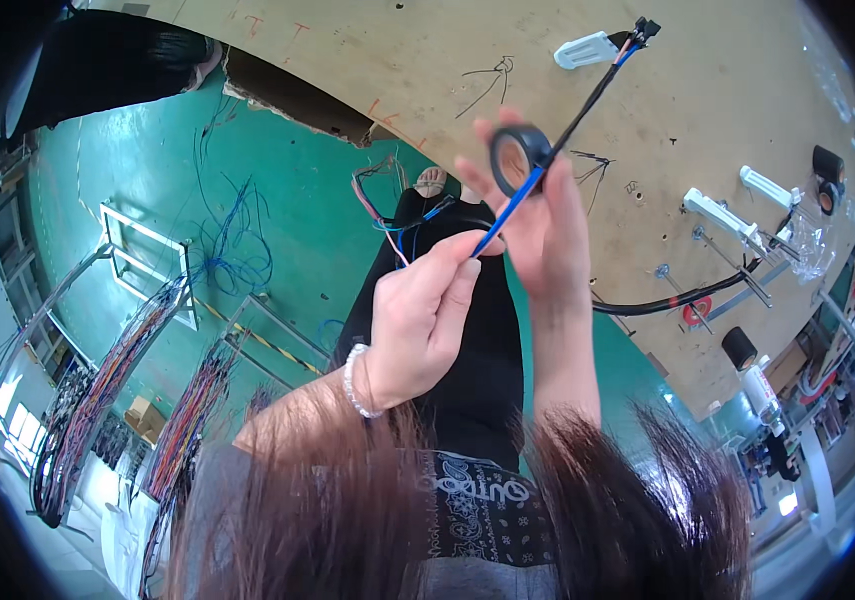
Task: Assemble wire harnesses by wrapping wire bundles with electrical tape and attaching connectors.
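Observation:
My left hand (420, 318) pinches a wire bundle (511, 212) between thumb and fingertips, a beaded bracelet on its wrist. Blue covers the bundle near the hand; beyond that it is wrapped black, slanting up to the right and ending in loose coloured wires with black connectors (645, 32). My right hand (552, 245) has a roll of black tape (538, 147) among its partly spread, slightly blurred fingers, the thumb on the near side. The roll sits right against the bundle. The bundle's other end seems to hang below my left hand, with thin wires (373, 205) near my lap.
A wooden board (638, 130) spans the far and right side, carrying white holders (718, 215), metal pegs and a black cable (648, 307). Racks hung with coloured wires (118, 350) stand at left on the green floor (148, 190). Another person's dark-clad leg (108, 70) is at far left.

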{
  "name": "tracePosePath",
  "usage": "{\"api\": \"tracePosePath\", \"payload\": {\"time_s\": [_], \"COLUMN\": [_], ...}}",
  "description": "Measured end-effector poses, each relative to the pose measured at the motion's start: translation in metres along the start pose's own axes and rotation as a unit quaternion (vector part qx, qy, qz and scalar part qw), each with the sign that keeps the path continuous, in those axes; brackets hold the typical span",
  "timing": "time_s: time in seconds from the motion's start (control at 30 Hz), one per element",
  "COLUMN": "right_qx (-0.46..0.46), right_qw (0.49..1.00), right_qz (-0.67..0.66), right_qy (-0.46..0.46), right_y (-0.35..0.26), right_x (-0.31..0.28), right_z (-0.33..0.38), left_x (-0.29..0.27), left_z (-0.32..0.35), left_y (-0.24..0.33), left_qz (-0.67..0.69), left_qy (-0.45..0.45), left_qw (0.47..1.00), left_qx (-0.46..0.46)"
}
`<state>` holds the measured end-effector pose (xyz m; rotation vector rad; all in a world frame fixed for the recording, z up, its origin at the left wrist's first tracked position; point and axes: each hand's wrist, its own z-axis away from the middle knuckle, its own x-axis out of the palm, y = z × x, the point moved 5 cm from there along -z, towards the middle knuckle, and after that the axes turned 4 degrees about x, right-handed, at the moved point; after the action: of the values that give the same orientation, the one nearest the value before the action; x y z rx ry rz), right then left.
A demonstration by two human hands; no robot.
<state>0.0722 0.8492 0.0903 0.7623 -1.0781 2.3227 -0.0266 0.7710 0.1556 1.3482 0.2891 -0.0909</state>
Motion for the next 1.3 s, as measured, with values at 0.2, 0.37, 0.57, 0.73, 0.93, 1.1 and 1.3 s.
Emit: {"api": "tracePosePath", "payload": {"time_s": [0.2, 0.37, 0.57, 0.73, 0.93, 1.1, 1.3], "right_qx": [-0.187, -0.299, -0.026, -0.041, -0.218, -0.126, -0.029], "right_qw": [0.836, 0.639, 0.999, 0.995, 0.693, 0.916, 0.993], "right_qz": [0.515, 0.708, 0.033, 0.087, 0.688, 0.361, 0.104], "right_qy": [-0.045, -0.029, 0.012, 0.037, 0.003, 0.122, 0.04], "right_y": [-0.062, -0.049, 0.008, 0.007, -0.042, -0.01, 0.021], "right_x": [0.046, 0.067, 0.027, 0.011, 0.066, 0.02, 0.005], "right_z": [0.057, 0.029, -0.006, 0.045, 0.059, 0.022, 0.05], "left_x": [-0.005, 0.003, -0.007, -0.01, -0.017, -0.02, -0.022], "left_z": [0.005, 0.002, -0.002, -0.003, -0.001, -0.009, -0.007], "left_y": [0.002, 0.006, 0.0, -0.004, 0.005, 0.002, -0.011], "left_qz": [-0.198, -0.134, 0.017, -0.071, -0.178, -0.062, -0.026], "left_qy": [-0.022, -0.023, -0.039, -0.01, -0.037, -0.06, -0.057], "left_qw": [0.967, 0.98, 0.999, 0.989, 0.967, 0.992, 0.995], "left_qx": [0.156, 0.142, 0.002, 0.126, 0.178, 0.091, 0.081]}}
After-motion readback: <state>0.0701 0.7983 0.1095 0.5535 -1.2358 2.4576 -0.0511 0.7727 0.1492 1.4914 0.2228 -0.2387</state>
